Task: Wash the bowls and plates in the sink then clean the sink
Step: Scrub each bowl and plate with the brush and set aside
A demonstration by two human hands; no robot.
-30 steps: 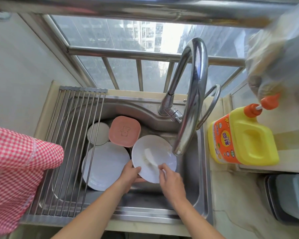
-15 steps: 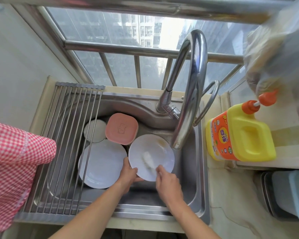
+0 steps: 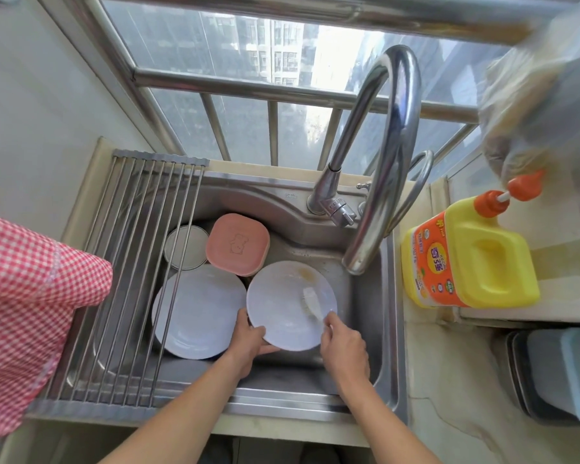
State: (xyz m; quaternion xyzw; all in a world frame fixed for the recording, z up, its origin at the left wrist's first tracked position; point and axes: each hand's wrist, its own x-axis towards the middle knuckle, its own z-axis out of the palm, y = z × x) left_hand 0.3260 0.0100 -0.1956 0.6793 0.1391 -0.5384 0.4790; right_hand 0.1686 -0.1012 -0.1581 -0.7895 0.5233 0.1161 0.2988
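Observation:
In the steel sink (image 3: 369,316), my left hand (image 3: 248,343) grips the near-left rim of a white plate (image 3: 282,306) with a yellowish smear near its far edge. My right hand (image 3: 344,343) pinches a small white brush (image 3: 310,301) whose head lies on that plate. A second white plate (image 3: 198,309) lies to the left, partly under the rack. Behind it sit a pink square bowl (image 3: 237,244), upside down, and a small round bowl (image 3: 183,247). The faucet spout (image 3: 379,182) arches above the plate; no water shows.
A roll-up steel drying rack (image 3: 124,279) covers the sink's left part. A red checked cloth (image 3: 24,313) hangs at the left. A yellow detergent jug (image 3: 466,256) stands on the counter to the right, with stacked trays (image 3: 556,373) lower right.
The brush head has slid across the plate from its middle toward the right side. My left hand keeps its grip on the rim. The camera view shifted slightly.

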